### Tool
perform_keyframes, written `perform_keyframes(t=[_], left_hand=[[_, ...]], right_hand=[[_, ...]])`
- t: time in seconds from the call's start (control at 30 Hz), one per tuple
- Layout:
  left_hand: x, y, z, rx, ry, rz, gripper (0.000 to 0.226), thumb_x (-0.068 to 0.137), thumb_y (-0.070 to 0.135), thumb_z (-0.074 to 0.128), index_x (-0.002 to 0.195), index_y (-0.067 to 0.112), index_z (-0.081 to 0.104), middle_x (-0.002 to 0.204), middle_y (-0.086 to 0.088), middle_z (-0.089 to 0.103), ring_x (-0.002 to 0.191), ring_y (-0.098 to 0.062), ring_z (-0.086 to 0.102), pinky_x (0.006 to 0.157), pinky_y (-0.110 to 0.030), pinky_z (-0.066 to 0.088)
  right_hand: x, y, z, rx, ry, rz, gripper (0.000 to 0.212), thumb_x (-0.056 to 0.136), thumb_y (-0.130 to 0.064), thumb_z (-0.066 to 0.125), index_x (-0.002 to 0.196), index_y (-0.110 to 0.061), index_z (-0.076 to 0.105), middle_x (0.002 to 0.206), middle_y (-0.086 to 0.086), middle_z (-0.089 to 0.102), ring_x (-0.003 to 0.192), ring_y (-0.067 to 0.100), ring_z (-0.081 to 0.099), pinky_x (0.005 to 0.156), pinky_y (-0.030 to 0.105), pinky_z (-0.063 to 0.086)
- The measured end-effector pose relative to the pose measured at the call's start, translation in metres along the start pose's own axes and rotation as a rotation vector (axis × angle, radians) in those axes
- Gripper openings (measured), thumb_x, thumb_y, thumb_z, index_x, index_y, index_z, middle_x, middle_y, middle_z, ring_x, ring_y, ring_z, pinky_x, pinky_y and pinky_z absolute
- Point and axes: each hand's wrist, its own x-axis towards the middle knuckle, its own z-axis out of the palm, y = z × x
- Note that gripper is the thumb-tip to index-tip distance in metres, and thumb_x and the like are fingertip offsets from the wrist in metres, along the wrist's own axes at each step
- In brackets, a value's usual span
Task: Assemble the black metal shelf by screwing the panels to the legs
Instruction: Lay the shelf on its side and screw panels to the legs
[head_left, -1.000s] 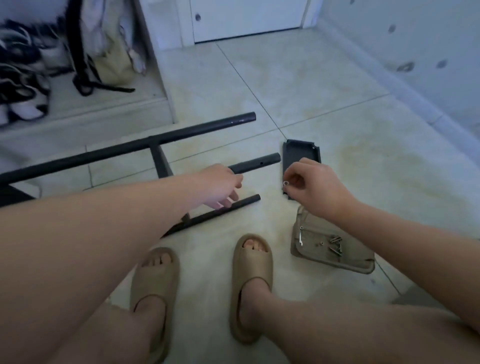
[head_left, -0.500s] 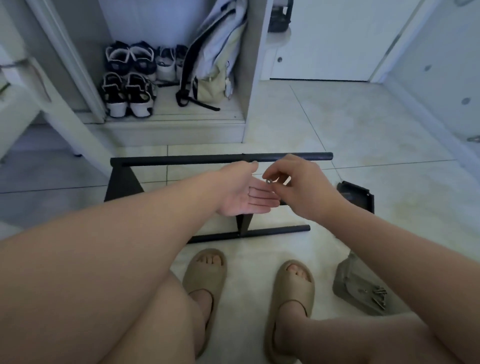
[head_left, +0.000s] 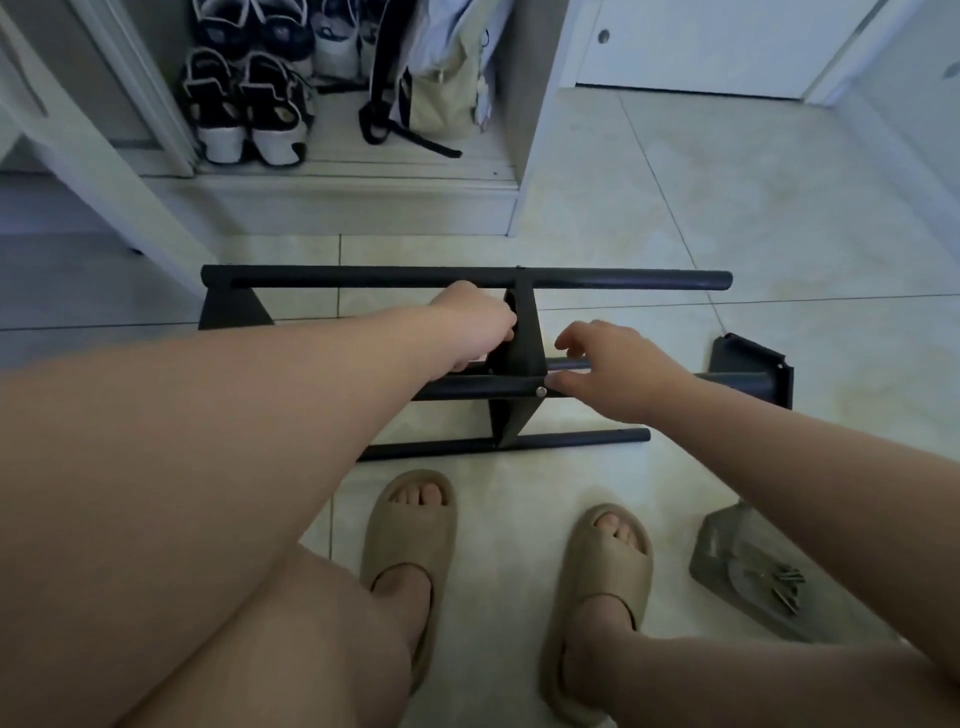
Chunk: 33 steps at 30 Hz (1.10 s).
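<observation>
You are working at the black shelf (head_left: 363, 278), which is lying on its side on the tiled floor (head_left: 649, 218) just beyond your slippers (head_left: 405, 545). Your left hand (head_left: 475, 332) is gripping the edge of the upright panel (head_left: 522, 358), its fingertips curling out of sight behind the metal. Your right hand (head_left: 618, 371) is resting on the middle leg (head_left: 467, 388), thumb tip lying just beside a screw (head_left: 541, 392) sitting where panel and leg meet, fingers loosely curled above; whether it is pinching the screw cannot be told. A loose panel (head_left: 753, 358) is lying to the right, and a bag (head_left: 727, 551) holding spare screws (head_left: 784, 584) is sitting near your right foot.
</observation>
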Motion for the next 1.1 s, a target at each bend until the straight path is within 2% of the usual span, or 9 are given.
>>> perform_keyframes(t=[0.07,0.17,0.37,0.5,0.67,0.77,0.87,0.93,1.1], left_hand=[[0.010,-0.002,0.007,0.216,0.034,0.100,0.025,0.095,0.029,0.054,0.101,0.012,0.071,0.070,-0.001,0.055,0.056,-0.018,0.046,0.053,-0.028,0.035],[0.025,-0.008,0.019,0.331,0.023,0.136,0.036,0.094,0.043,0.055,0.103,0.011,0.070,0.073,-0.001,0.056,0.065,-0.019,0.051,0.059,-0.031,0.037],[0.044,-0.019,0.030,0.285,-0.009,0.138,0.039,0.093,0.042,0.059,0.065,0.015,0.061,0.064,0.001,0.054,0.062,-0.019,0.049,0.057,-0.031,0.031],[0.047,-0.020,0.030,0.285,-0.040,0.119,0.039,0.094,0.046,0.058,0.069,0.017,0.066,0.074,0.000,0.060,0.070,-0.020,0.052,0.061,-0.032,0.034],[0.045,-0.022,0.030,0.343,-0.146,0.096,0.039,0.095,0.048,0.058,0.081,0.015,0.075,0.068,-0.002,0.052,0.060,-0.023,0.043,0.059,-0.030,0.032],[0.043,-0.025,0.033,0.336,-0.245,0.081,0.040,0.098,0.043,0.057,0.092,0.008,0.075,0.063,-0.004,0.044,0.056,-0.022,0.036,0.055,-0.030,0.030],[0.039,-0.025,0.033,0.325,-0.321,0.067,0.037,0.100,0.038,0.056,0.089,0.008,0.074,0.054,0.002,0.037,0.049,-0.016,0.031,0.046,-0.024,0.026],[0.036,-0.025,0.032,0.325,-0.356,0.056,0.035,0.101,0.037,0.055,0.092,0.009,0.075,0.052,0.005,0.036,0.048,-0.014,0.030,0.046,-0.024,0.027],[0.032,-0.024,0.026,0.318,-0.433,0.021,0.033,0.103,0.031,0.051,0.109,0.006,0.072,0.051,0.005,0.032,0.051,-0.014,0.029,0.051,-0.025,0.027]], right_hand=[[0.004,0.006,0.005,-0.077,-0.068,0.023,0.056,0.091,-0.063,0.059,0.130,-0.023,0.056,0.122,-0.002,0.061,0.112,0.025,0.055,0.100,0.044,0.043],[0.009,0.013,0.012,-0.031,-0.106,0.013,0.050,0.091,-0.067,0.056,0.116,-0.024,0.063,0.103,-0.002,0.064,0.098,0.024,0.057,0.085,0.039,0.043],[0.015,0.013,0.022,-0.055,-0.082,-0.081,0.037,0.093,-0.063,0.057,0.101,-0.027,0.064,0.080,-0.008,0.056,0.085,0.023,0.052,0.078,0.036,0.036],[0.015,0.017,0.022,0.043,-0.069,-0.082,0.032,0.090,-0.062,0.063,0.087,-0.031,0.054,0.071,-0.011,0.047,0.080,0.023,0.050,0.073,0.034,0.036],[0.006,0.017,0.023,0.037,-0.083,-0.090,0.035,0.085,-0.065,0.066,0.086,-0.030,0.059,0.072,-0.011,0.052,0.074,0.017,0.051,0.065,0.032,0.034],[-0.001,0.019,0.026,0.043,-0.122,-0.055,0.042,0.080,-0.068,0.070,0.083,-0.027,0.063,0.075,-0.007,0.060,0.072,0.012,0.056,0.058,0.030,0.040],[-0.006,0.020,0.030,0.035,-0.122,-0.040,0.047,0.076,-0.069,0.073,0.091,-0.025,0.065,0.083,-0.007,0.064,0.081,0.016,0.060,0.064,0.031,0.046],[-0.008,0.021,0.030,0.052,-0.066,-0.071,0.058,0.072,-0.068,0.077,0.103,-0.024,0.055,0.097,-0.008,0.061,0.091,0.018,0.056,0.069,0.034,0.044],[-0.008,0.025,0.030,-0.120,0.138,-0.185,0.113,0.061,-0.077,0.077,0.149,-0.024,0.029,0.150,0.002,0.033,0.138,0.027,0.031,0.110,0.042,0.029]])
